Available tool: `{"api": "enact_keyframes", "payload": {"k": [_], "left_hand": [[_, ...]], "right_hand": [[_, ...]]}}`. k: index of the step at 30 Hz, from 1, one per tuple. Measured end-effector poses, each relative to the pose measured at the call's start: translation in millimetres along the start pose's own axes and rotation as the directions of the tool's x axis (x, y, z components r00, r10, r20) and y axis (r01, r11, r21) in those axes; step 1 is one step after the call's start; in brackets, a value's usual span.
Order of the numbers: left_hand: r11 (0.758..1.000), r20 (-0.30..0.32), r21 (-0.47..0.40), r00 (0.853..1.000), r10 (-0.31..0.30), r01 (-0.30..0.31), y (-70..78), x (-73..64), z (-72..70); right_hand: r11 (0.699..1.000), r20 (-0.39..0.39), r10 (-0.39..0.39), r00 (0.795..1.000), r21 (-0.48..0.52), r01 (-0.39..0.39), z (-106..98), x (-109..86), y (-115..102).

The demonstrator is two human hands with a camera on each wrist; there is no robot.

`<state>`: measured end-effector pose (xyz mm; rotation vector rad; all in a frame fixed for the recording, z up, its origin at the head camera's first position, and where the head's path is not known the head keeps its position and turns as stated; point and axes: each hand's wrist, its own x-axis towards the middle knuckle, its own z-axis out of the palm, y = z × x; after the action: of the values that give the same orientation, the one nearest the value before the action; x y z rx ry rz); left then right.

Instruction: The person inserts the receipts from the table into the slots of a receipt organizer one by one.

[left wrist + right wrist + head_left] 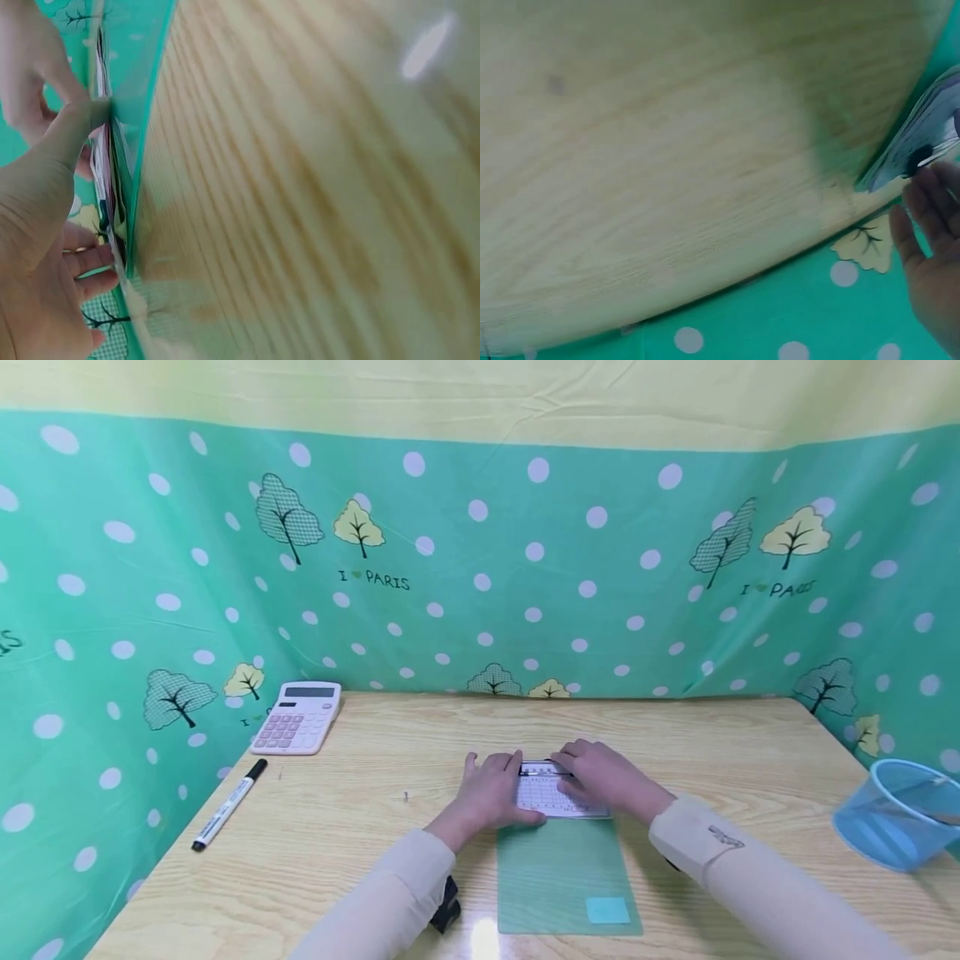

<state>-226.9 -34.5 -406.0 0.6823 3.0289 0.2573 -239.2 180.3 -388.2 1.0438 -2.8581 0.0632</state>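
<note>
A stack of small printed papers lies across the upper end of a translucent green clipboard. A thin metal clip with a dark end crosses the stack near its top edge. My left hand grips the stack's left side, with the thumb at the near edge and the forefinger at the far one. In the left wrist view the thumb lies against the layered sheets. My right hand pinches the clip's right part; its fingertips meet the black end in the right wrist view, where the thumb is hidden.
A pale blue sticky note is on the clipboard's near right corner. At the left lie a pink and white calculator and a capped marker. A blue basket stands at the right edge. Green polka-dot cloth surrounds the wooden table.
</note>
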Motion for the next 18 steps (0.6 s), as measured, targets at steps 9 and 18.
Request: {"api": "enact_keyframes", "payload": {"k": [9, 18], "left_hand": [[0.992, -0.024, 0.052, 0.993, 0.115, -0.113, 2.5, -31.1, -7.0], [0.99, 0.039, 0.067, 0.992, 0.121, -0.124, 11.5, -49.3, -11.0]], "right_hand": [[0.998, -0.011, -0.001, 1.0, 0.062, 0.001, -10, -53.1, -24], [0.967, 0.169, 0.119, 0.978, 0.203, -0.153, -8, -78.9, -36]]}}
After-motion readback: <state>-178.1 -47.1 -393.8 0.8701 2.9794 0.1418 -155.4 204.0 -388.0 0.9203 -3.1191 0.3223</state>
